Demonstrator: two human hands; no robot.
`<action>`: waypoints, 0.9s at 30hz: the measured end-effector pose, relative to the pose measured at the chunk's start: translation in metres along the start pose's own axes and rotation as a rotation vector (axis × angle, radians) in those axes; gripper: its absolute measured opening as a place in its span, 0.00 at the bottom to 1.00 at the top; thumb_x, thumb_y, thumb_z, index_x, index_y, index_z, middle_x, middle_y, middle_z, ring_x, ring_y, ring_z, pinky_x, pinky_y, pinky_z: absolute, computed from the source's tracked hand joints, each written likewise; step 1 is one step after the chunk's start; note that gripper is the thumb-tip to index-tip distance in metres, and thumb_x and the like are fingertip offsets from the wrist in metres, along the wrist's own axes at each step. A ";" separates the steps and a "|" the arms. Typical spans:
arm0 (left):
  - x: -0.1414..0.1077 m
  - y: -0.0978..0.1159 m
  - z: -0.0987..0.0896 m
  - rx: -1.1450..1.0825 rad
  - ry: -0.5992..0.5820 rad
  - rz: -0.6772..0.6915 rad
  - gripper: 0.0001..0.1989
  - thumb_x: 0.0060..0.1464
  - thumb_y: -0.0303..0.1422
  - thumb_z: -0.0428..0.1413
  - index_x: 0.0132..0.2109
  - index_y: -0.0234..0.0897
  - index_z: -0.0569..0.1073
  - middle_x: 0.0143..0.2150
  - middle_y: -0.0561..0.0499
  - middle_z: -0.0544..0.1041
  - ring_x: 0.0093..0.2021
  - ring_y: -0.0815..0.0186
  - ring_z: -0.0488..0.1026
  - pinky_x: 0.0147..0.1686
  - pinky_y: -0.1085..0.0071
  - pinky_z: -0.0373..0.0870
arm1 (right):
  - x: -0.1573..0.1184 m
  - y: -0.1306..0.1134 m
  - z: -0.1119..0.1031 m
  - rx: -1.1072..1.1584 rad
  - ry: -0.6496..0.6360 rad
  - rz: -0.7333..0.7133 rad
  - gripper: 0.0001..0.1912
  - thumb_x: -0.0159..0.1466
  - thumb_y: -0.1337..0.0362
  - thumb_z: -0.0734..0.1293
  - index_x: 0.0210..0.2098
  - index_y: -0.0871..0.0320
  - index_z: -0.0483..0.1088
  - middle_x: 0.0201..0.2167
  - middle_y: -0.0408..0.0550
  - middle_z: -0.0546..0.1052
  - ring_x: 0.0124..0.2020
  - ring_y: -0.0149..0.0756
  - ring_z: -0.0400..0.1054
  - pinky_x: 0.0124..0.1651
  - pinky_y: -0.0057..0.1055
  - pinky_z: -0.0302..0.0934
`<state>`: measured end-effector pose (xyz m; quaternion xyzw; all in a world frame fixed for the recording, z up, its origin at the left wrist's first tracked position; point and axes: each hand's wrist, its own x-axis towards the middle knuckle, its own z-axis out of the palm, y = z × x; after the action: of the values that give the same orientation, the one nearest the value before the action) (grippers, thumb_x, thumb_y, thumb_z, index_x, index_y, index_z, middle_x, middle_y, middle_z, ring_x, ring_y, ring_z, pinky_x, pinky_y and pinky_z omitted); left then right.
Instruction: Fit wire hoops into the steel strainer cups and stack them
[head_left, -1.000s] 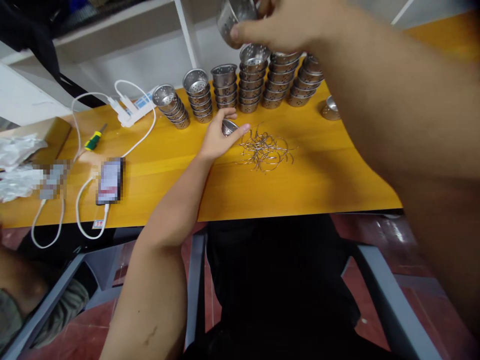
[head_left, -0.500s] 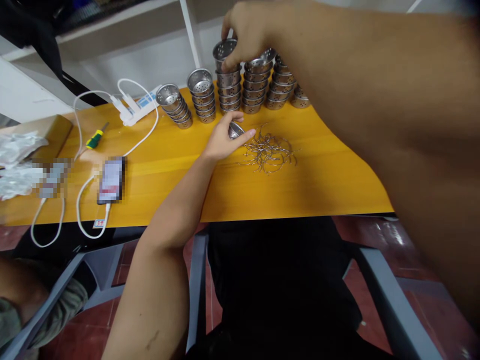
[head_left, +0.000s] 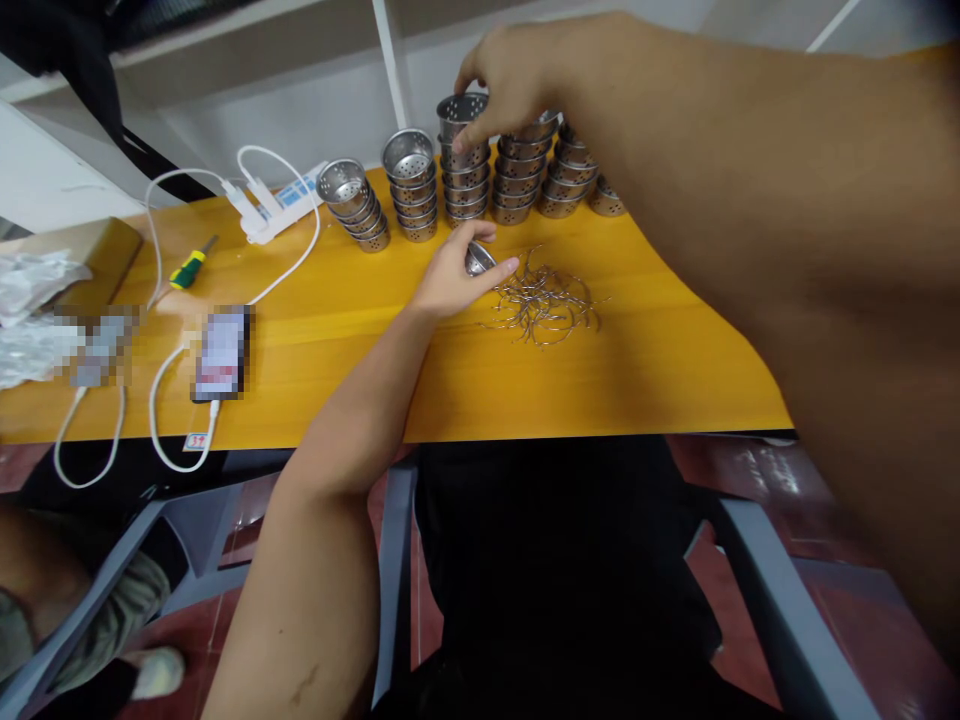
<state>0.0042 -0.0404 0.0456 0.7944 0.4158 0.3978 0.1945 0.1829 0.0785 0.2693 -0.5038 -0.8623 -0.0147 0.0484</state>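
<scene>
Several stacks of perforated metal cups stand along the back of the yellow table. My right hand reaches over the third stack from the left, thumb and fingers around its top cup. Near the middle, my left hand holds a small metal cup tilted on its side, between thumb and fingers. Just right of it lies a tangle of thin metal wires. Two stacks, one leaning and one upright, stand to the left of my right hand.
On the left are a white power strip with cables, a green and yellow screwdriver, and a phone. Farther left lie another phone, plastic bags and a cardboard box. Another person's leg shows at lower left.
The view has shifted slightly. My right hand, still at the top cup, sits a little lower, and that cup appears lower on its stack. My left hand keeps its cup.
</scene>
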 end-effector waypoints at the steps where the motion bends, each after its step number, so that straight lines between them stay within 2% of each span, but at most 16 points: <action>1: -0.001 0.002 -0.001 0.006 -0.004 -0.003 0.33 0.75 0.55 0.76 0.75 0.46 0.80 0.72 0.39 0.89 0.76 0.43 0.88 0.84 0.42 0.81 | -0.008 -0.005 0.000 0.003 0.000 -0.020 0.56 0.77 0.47 0.91 0.93 0.68 0.75 0.82 0.72 0.83 0.84 0.74 0.80 0.85 0.54 0.75; 2: -0.001 0.004 -0.002 0.011 -0.008 -0.008 0.32 0.76 0.55 0.75 0.75 0.46 0.80 0.73 0.39 0.89 0.76 0.43 0.88 0.84 0.43 0.81 | -0.016 -0.011 0.001 0.001 0.004 -0.059 0.59 0.78 0.51 0.92 0.96 0.68 0.70 0.87 0.77 0.77 0.88 0.81 0.74 0.91 0.66 0.68; 4: -0.002 0.008 -0.003 0.018 -0.013 -0.017 0.31 0.76 0.53 0.76 0.75 0.45 0.80 0.73 0.38 0.89 0.76 0.44 0.88 0.84 0.44 0.82 | -0.028 -0.021 0.005 -0.033 0.007 -0.134 0.60 0.80 0.53 0.93 0.97 0.71 0.66 0.90 0.85 0.69 0.92 0.88 0.66 0.96 0.78 0.55; 7: -0.002 0.012 -0.005 0.015 -0.012 -0.017 0.30 0.75 0.49 0.76 0.74 0.43 0.80 0.73 0.37 0.90 0.75 0.44 0.89 0.83 0.44 0.83 | -0.033 -0.032 0.013 -0.095 -0.034 -0.144 0.54 0.87 0.55 0.88 0.97 0.75 0.63 0.88 0.89 0.69 0.94 0.84 0.64 0.99 0.79 0.41; 11: -0.001 0.010 -0.003 0.009 -0.008 -0.017 0.30 0.75 0.49 0.76 0.73 0.42 0.80 0.73 0.36 0.90 0.75 0.44 0.89 0.82 0.44 0.83 | -0.030 -0.035 0.020 -0.119 -0.029 -0.136 0.49 0.92 0.61 0.82 0.99 0.76 0.59 0.87 0.89 0.71 0.93 0.80 0.67 1.00 0.72 0.44; 18: 0.001 0.003 0.001 0.037 -0.021 -0.011 0.33 0.74 0.55 0.76 0.74 0.43 0.80 0.74 0.36 0.89 0.76 0.42 0.89 0.83 0.42 0.83 | -0.031 -0.037 0.018 -0.167 -0.050 -0.110 0.46 0.94 0.61 0.78 0.99 0.75 0.59 0.87 0.89 0.71 0.93 0.78 0.67 0.99 0.73 0.46; 21: 0.002 -0.007 0.003 0.019 -0.010 -0.008 0.41 0.71 0.59 0.78 0.78 0.45 0.77 0.76 0.36 0.88 0.80 0.39 0.86 0.86 0.37 0.80 | -0.029 -0.037 0.020 -0.174 -0.047 -0.106 0.45 0.95 0.60 0.78 0.99 0.74 0.60 0.87 0.87 0.72 0.93 0.76 0.68 0.99 0.72 0.44; 24: 0.005 -0.024 0.007 -0.024 0.001 0.000 0.54 0.65 0.64 0.82 0.84 0.49 0.72 0.80 0.34 0.85 0.84 0.36 0.82 0.88 0.33 0.78 | -0.032 -0.036 0.023 -0.154 -0.039 -0.116 0.46 0.96 0.59 0.77 1.00 0.73 0.58 0.89 0.86 0.71 0.93 0.76 0.67 1.00 0.75 0.39; 27: 0.007 -0.040 0.011 -0.051 -0.015 0.006 0.64 0.59 0.70 0.84 0.88 0.50 0.66 0.82 0.32 0.81 0.86 0.33 0.79 0.88 0.31 0.76 | -0.046 -0.037 0.019 -0.099 -0.019 -0.116 0.54 0.93 0.56 0.81 1.01 0.76 0.53 0.93 0.88 0.63 0.96 0.82 0.61 1.01 0.79 0.31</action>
<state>-0.0051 -0.0116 0.0166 0.7935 0.4016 0.4029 0.2164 0.1714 0.0221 0.2466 -0.4551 -0.8886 -0.0554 0.0142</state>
